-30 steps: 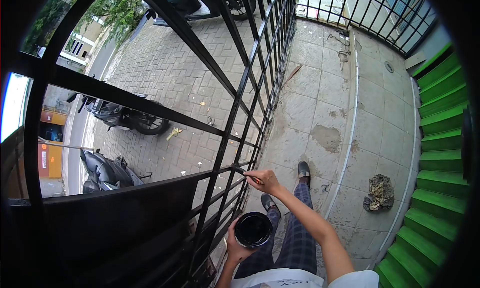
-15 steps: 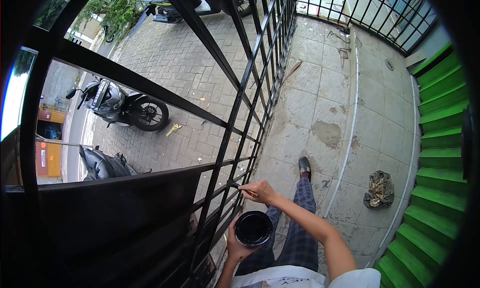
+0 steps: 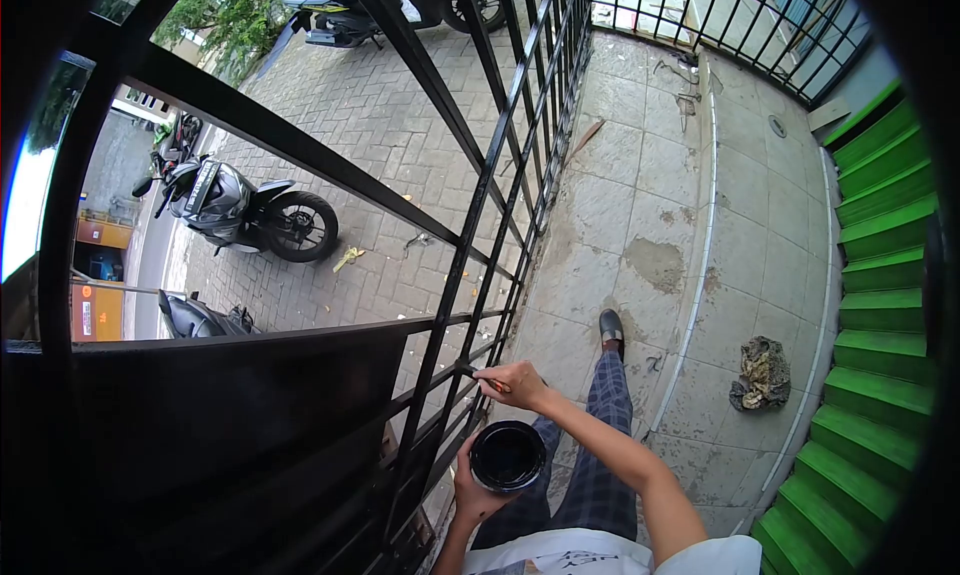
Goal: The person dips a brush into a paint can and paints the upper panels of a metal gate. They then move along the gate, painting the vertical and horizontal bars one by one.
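My right hand is closed around the orange-and-black handle of a paintbrush. The brush's dark tip reaches a bar of the black metal fence and appears to touch it. Lower down, my left hand grips an open can of black paint by its side, upright below the brush. Dark paint shows inside the can, and its rim is smeared black.
Green folding shutters run along the right. A crumpled, stained cloth lies on the tiled floor. Beyond the fence, a grey motorcycle and other motorbikes stand on brick paving. A solid black panel fills the lower left.
The brush and my right hand have shifted very slightly left along the fence bar. My left hand holds the can in nearly the same place. A passing motorbike now shows at far left.
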`<state>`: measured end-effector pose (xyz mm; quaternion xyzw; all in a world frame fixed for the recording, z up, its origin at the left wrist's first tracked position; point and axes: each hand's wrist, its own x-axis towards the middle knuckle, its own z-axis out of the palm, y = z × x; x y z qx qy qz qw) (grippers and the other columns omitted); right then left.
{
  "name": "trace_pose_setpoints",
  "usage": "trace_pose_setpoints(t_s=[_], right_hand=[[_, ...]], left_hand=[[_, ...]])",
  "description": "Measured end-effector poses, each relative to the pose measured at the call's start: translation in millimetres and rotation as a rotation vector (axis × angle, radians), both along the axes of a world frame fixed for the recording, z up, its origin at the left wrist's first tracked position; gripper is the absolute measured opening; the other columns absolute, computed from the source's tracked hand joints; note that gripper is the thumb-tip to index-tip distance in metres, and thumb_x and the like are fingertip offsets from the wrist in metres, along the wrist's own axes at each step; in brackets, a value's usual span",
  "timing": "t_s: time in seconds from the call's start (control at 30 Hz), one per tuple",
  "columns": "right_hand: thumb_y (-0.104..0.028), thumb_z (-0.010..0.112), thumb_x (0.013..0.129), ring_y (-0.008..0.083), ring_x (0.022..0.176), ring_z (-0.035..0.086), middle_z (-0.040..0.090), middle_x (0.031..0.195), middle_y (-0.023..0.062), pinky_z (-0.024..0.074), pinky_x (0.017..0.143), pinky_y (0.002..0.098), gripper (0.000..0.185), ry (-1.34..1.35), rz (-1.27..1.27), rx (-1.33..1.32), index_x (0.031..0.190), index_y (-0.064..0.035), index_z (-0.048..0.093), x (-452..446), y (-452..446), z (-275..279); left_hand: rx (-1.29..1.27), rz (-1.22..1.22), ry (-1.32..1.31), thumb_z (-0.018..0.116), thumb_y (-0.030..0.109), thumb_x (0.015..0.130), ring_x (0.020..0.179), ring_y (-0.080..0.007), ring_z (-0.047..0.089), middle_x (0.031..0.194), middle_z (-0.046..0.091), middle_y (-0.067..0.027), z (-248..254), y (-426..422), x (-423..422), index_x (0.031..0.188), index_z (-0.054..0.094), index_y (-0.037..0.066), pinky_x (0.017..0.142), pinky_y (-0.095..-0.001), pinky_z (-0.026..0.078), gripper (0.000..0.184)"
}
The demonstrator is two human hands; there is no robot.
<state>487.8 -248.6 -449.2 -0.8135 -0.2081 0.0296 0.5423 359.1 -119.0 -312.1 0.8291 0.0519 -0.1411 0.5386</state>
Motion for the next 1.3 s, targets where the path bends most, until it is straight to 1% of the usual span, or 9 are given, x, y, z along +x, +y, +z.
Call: trace_pose_setpoints(t_s=[0.17, 0.33, 0.53, 0.73, 0.83, 0.97, 1.1, 1.23, 1.3], right_hand=[[-0.018, 0.066, 0.081, 0.0153, 0.044, 0.054, 0.06, 0.056, 0.0087, 0.0406, 0.045, 0.027, 0.015, 0.128, -0.173, 0.137, 0.091, -0.0078, 0.072, 19, -7, -3], [-0.018, 0.068, 0.079, 0.0084, 0.044, 0.052, 0.055, 0.05, 0.0058, 0.041, 0.045, 0.025, 0.015, 0.124, -0.254, 0.122, 0.085, -0.0053, 0.073, 82, -37, -20], [-0.022, 0.068, 0.073, 0.0111, 0.047, 0.053, 0.054, 0.05, 0.0041, 0.0416, 0.048, 0.0271, 0.02, 0.433, -0.231, 0.224, 0.083, -0.0058, 0.072, 130, -58, -9], [-0.018, 0.067, 0.076, 0.0251, 0.055, 0.062, 0.06, 0.061, 0.0093, 0.047, 0.05, 0.0333, 0.013, -0.205, -0.303, 0.069, 0.087, -0.0112, 0.07, 119, -47, -9], [-0.015, 0.063, 0.078, 0.0232, 0.058, 0.063, 0.06, 0.063, 0.0051, 0.0485, 0.048, 0.0356, 0.008, -0.236, 0.032, -0.139, 0.085, -0.0115, 0.065, 103, -49, 10], [-0.01, 0.058, 0.08, 0.0236, 0.055, 0.061, 0.055, 0.063, 0.0054, 0.0475, 0.045, 0.0361, 0.004, -0.323, -0.164, -0.344, 0.083, -0.012, 0.056, 108, -57, 13], [-0.009, 0.056, 0.078, 0.0243, 0.055, 0.061, 0.053, 0.064, 0.006, 0.0466, 0.042, 0.0362, 0.006, -0.385, 0.272, -0.355, 0.077, -0.0092, 0.05, 90, -50, 12], [-0.01, 0.057, 0.077, 0.0251, 0.057, 0.061, 0.053, 0.067, 0.0067, 0.0468, 0.045, 0.038, 0.007, -0.304, -0.109, -0.448, 0.078, -0.0106, 0.05, 100, -54, 10], [-0.009, 0.057, 0.076, 0.0247, 0.055, 0.061, 0.054, 0.067, 0.007, 0.0475, 0.045, 0.0364, 0.007, -0.365, 0.07, -0.38, 0.081, -0.0103, 0.052, 88, -50, 9]], left_hand=[[0.005, 0.004, 0.014, 0.091, 0.021, 0.051, 0.114, -0.0281, 0.056, 0.124, 0.054, -0.017, 2, 6, -3, 0.133, 0.03, 0.004, 0.098, -0.0379, 0.045, 0.104], [0.016, 0.001, -0.029, 0.092, 0.02, 0.05, 0.114, -0.0276, 0.056, 0.123, 0.055, -0.0168, 1, 10, -4, 0.133, 0.031, 0.003, 0.098, -0.0383, 0.045, 0.104], [0.016, 0.04, -0.005, 0.094, 0.018, 0.047, 0.116, -0.0263, 0.054, 0.123, 0.054, -0.0161, 8, 12, -2, 0.133, 0.031, 0.002, 0.099, -0.0398, 0.044, 0.108], [0.002, 0.04, -0.019, 0.091, 0.02, 0.052, 0.114, -0.028, 0.056, 0.122, 0.056, -0.0174, 5, 11, 2, 0.133, 0.03, 0.004, 0.098, -0.0382, 0.044, 0.103], [0.002, 0.025, -0.021, 0.091, 0.02, 0.052, 0.113, -0.0278, 0.056, 0.122, 0.056, -0.0173, 2, 12, 5, 0.133, 0.03, 0.004, 0.098, -0.0382, 0.044, 0.103], [-0.001, 0.011, -0.013, 0.091, 0.021, 0.051, 0.113, -0.0275, 0.057, 0.122, 0.056, -0.0171, 0, 10, 9, 0.133, 0.029, 0.004, 0.097, -0.038, 0.045, 0.104], [0.011, 0.014, 0.036, 0.093, 0.019, 0.049, 0.114, -0.0259, 0.056, 0.122, 0.055, -0.0157, 9, 4, 15, 0.132, 0.032, 0.002, 0.097, -0.0389, 0.045, 0.104], [0.017, 0.012, 0.004, 0.092, 0.019, 0.049, 0.113, -0.0257, 0.057, 0.121, 0.057, -0.0154, 10, 3, 17, 0.131, 0.032, 0.002, 0.097, -0.0386, 0.045, 0.103], [0.005, 0.019, -0.003, 0.092, 0.019, 0.049, 0.113, -0.0258, 0.057, 0.121, 0.057, -0.0153, 9, 2, 18, 0.131, 0.032, 0.002, 0.097, -0.0388, 0.045, 0.103]])
